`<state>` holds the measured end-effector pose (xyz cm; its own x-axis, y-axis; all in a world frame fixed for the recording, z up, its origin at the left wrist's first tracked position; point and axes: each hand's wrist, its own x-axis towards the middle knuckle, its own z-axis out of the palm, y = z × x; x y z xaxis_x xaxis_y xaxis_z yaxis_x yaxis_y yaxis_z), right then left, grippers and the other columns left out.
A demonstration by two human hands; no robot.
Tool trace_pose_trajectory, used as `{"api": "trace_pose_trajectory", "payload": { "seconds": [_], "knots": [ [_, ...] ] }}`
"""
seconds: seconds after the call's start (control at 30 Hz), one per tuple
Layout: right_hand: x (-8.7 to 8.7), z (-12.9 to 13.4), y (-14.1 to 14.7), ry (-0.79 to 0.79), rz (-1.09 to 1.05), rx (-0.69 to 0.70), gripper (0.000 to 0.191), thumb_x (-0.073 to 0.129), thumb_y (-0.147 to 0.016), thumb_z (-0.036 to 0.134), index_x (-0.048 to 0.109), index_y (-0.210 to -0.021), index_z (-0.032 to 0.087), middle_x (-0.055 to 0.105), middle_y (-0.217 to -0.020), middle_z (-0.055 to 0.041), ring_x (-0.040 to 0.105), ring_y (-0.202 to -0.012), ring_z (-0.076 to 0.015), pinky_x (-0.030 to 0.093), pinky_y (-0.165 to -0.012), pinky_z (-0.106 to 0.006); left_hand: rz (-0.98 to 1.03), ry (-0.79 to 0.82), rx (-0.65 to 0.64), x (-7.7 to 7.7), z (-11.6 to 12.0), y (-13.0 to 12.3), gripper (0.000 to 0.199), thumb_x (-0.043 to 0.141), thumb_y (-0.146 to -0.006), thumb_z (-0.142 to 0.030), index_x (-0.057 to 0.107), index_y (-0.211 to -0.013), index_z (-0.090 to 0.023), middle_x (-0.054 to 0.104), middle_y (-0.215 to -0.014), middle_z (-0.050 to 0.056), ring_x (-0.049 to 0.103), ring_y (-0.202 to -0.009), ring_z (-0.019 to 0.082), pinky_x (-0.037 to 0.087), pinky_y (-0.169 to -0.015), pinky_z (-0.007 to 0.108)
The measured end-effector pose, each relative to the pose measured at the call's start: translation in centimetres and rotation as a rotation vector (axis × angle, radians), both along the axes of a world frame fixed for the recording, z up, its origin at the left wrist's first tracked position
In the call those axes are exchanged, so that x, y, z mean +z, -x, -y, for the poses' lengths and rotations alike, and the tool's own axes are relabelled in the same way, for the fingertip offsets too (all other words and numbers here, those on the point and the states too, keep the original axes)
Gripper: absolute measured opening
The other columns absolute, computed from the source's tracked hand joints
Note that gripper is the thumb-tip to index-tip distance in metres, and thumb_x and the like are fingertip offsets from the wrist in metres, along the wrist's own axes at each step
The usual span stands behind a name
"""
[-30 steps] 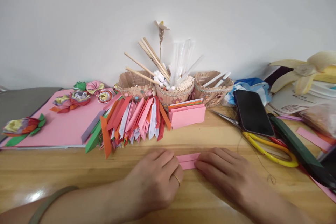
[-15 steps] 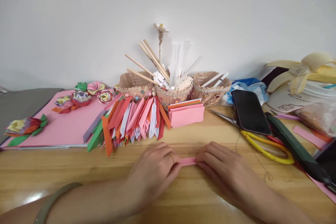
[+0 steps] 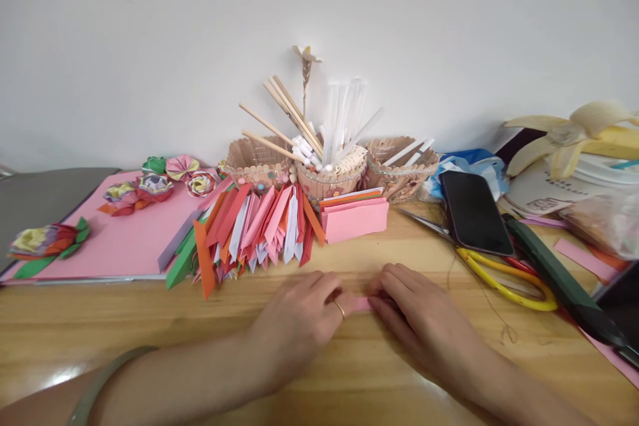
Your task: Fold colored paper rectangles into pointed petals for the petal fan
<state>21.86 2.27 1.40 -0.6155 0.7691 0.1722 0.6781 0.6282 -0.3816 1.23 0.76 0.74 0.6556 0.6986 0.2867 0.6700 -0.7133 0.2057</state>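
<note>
A narrow folded pink paper strip (image 3: 362, 304) lies low over the wooden table, stretched between my two hands. My left hand (image 3: 304, 323), with a ring on one finger, is closed on the strip's left end. The other end is pinched in my right hand (image 3: 422, 309); its fingertips curl over the paper and hide that end. Just beyond my hands stand a row of folded paper pieces (image 3: 264, 223) in red, pink, orange, lilac and green, and a small stack of pink paper rectangles (image 3: 354, 219).
Yellow-handled scissors (image 3: 506, 279), a black phone (image 3: 476, 213) and a dark green stapler-like tool (image 3: 564, 286) lie at the right. Behind are decorated baskets (image 3: 399, 176) with sticks. Paper flowers (image 3: 47, 239) rest on a pink sheet (image 3: 120, 239) at left. A banana peel (image 3: 574, 133) lies far right.
My hands have come closer together, so less of the pink strip shows between them. My left hand has shifted a little to the right and its fingers are more bent.
</note>
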Motion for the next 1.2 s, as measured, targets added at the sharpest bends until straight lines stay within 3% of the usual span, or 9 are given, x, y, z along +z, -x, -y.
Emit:
{"api": "trace_pose_trajectory", "payload": {
  "seconds": [0.17, 0.43, 0.67, 0.87, 1.03, 1.2],
  "knots": [
    [0.1, 0.0, 0.0, 0.012, -0.012, -0.021, 0.017, 0.04, -0.092, 0.015, 0.051, -0.08, 0.019, 0.056, -0.076, -0.0045, 0.053, -0.069, -0.0186, 0.043, -0.061, -0.03, 0.043, -0.083, -0.063, 0.1, 0.0, 0.1, 0.025, 0.038, -0.098, -0.018, 0.062, -0.103, -0.015, 0.059, -0.082, 0.004, 0.054, -0.074, 0.017, 0.049, -0.065, 0.029],
    [0.0, -0.1, 0.1, 0.023, -0.02, -0.04, 0.015, 0.043, -0.091, 0.017, 0.051, -0.079, 0.02, 0.058, -0.075, -0.0043, 0.054, -0.069, -0.0188, 0.043, -0.061, -0.03, 0.286, 0.373, 0.133, 0.7, -0.7, 0.0, 0.026, 0.051, -0.088, -0.006, 0.069, -0.097, -0.022, 0.061, -0.08, -0.001, 0.059, -0.078, 0.013, 0.048, -0.071, 0.022],
    [0.0, 0.0, 0.2, 0.028, -0.015, -0.043, 0.014, 0.045, -0.091, 0.017, 0.051, -0.079, 0.02, 0.058, -0.076, -0.0045, 0.054, -0.069, -0.0188, 0.043, -0.061, -0.03, 0.281, 0.406, 0.215, 0.7, -0.5, -0.2, 0.018, 0.058, -0.083, -0.006, 0.068, -0.09, -0.02, 0.062, -0.083, -0.001, 0.058, -0.086, 0.016, 0.047, -0.079, 0.029],
    [-0.2, 0.1, 0.2, 0.033, 0.004, -0.06, 0.013, 0.045, -0.092, 0.017, 0.051, -0.081, 0.019, 0.057, -0.077, -0.0043, 0.054, -0.071, -0.0194, 0.041, -0.062, -0.031, 0.071, 0.277, 0.126, 0.6, -0.6, -0.1, 0.021, 0.046, -0.09, -0.009, 0.062, -0.098, -0.019, 0.057, -0.091, 0.002, 0.057, -0.081, 0.016, 0.047, -0.07, 0.027],
    [-0.2, -0.1, 0.0, 0.038, 0.007, -0.073, 0.013, 0.048, -0.092, 0.02, 0.05, -0.079, 0.02, 0.057, -0.078, -0.0034, 0.052, -0.074, -0.0199, 0.037, -0.065, -0.032, 0.022, 0.099, 0.058, -0.1, -0.3, -0.4, 0.018, 0.044, -0.098, -0.029, 0.058, -0.093, -0.019, 0.056, -0.08, -0.001, 0.055, -0.072, 0.014, 0.042, -0.059, 0.024],
    [-0.3, -0.5, -0.5, 0.058, -0.005, -0.113, 0.012, 0.056, -0.089, 0.027, 0.054, -0.078, 0.021, 0.057, -0.082, -0.0032, 0.05, -0.079, -0.0218, 0.033, -0.068, -0.034, 0.004, -0.084, 0.012, -1.3, 0.2, 0.0, 0.016, 0.04, -0.099, -0.025, 0.054, -0.095, -0.019, 0.055, -0.08, 0.0, 0.056, -0.073, 0.015, 0.044, -0.061, 0.026]
  ]
}}
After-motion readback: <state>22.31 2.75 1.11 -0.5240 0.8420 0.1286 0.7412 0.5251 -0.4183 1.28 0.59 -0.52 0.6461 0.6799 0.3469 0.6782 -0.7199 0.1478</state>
